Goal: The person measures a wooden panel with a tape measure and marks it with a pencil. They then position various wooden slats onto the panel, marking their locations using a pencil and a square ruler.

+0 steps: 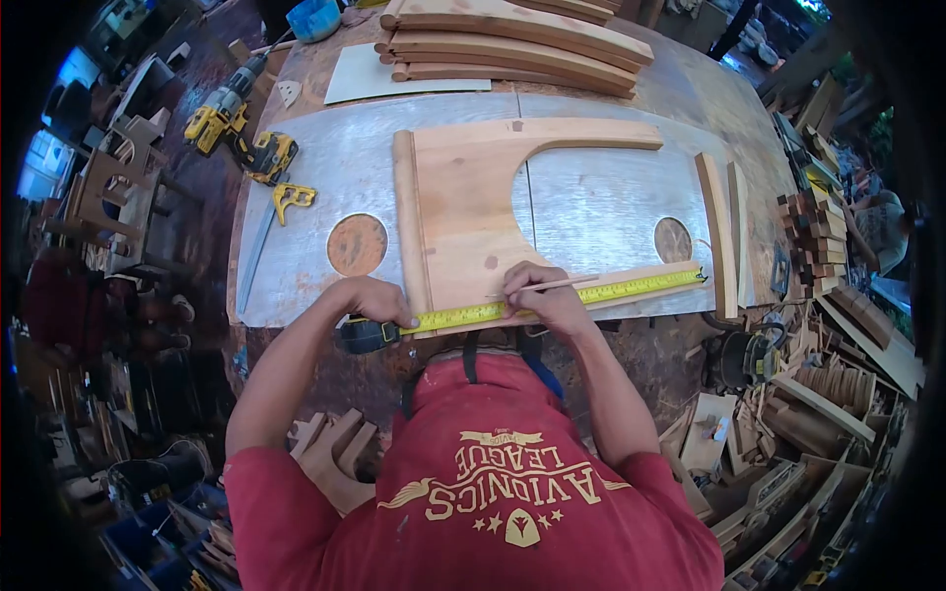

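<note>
A yellow measuring tape [645, 286] lies stretched along the near edge of a curved-cut wooden panel [458, 187]. My left hand [374, 298] is closed at the tape's left end, pressing the blade by the panel's corner, beside the dark tape case [367, 335]. Over the tape's middle, my right hand [542, 295] is closed on a thin pencil [567, 284], which points to the right. The tape's far end reaches the right tip of the panel's lower arm.
Curved wooden pieces [522, 44] are stacked at the back. A yellow drill [222, 118] and a handsaw [261, 246] lie at the left. Two wood strips [717, 236] rest at the right. Beyond the bench sit wood blocks [813, 236] and a person [880, 231].
</note>
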Motion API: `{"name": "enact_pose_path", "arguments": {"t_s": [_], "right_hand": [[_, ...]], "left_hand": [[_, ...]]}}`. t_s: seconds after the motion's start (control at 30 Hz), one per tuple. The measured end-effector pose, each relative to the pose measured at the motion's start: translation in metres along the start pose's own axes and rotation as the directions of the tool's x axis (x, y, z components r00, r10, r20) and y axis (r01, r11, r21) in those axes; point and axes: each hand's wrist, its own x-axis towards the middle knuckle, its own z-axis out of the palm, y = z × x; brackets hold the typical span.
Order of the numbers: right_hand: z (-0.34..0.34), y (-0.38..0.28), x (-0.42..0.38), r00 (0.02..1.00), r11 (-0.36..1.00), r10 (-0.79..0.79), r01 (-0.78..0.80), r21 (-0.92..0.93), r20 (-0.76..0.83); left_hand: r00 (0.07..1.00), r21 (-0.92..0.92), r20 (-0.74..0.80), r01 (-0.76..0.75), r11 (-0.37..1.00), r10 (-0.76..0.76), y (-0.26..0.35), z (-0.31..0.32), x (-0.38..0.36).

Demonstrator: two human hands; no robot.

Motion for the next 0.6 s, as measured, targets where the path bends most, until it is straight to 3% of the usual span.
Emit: {"name": "enact_pose_path", "arguments": {"t_s": [0.03,0.13,0.33,0.43,0.6], "right_hand": [[0.002,0.001,0.004,0.997,0.998,-0.042,0.045,-0.042,0.065],[0.002,0.007,0.015,0.994,0.984,0.06,-0.043,-0.173,0.093],[0.001,0.008,0.021,0.981,0.979,0.185,-0.179,-0.096,0.054],[0.001,0.008,0.02,0.993,0.994,0.083,-0.076,-0.077,0.089],[0.008,0.003,0.019,0.995,0.953,0.086,-0.066,-0.295,0.057]], "left_hand": [[1.0,-0.008,0.002,0.017,1.0,-0.017,-0.003,0.0,0.003],[0.999,-0.03,0.008,0.051,0.998,-0.051,-0.012,0.002,0.01],[1.0,-0.025,-0.008,0.017,1.0,-0.017,-0.007,0.002,0.006],[1.0,-0.038,-0.005,0.028,0.999,-0.028,-0.003,0.001,0.003],[1.0,-0.066,0.016,0.017,0.998,-0.016,0.004,-0.001,-0.002]]}}
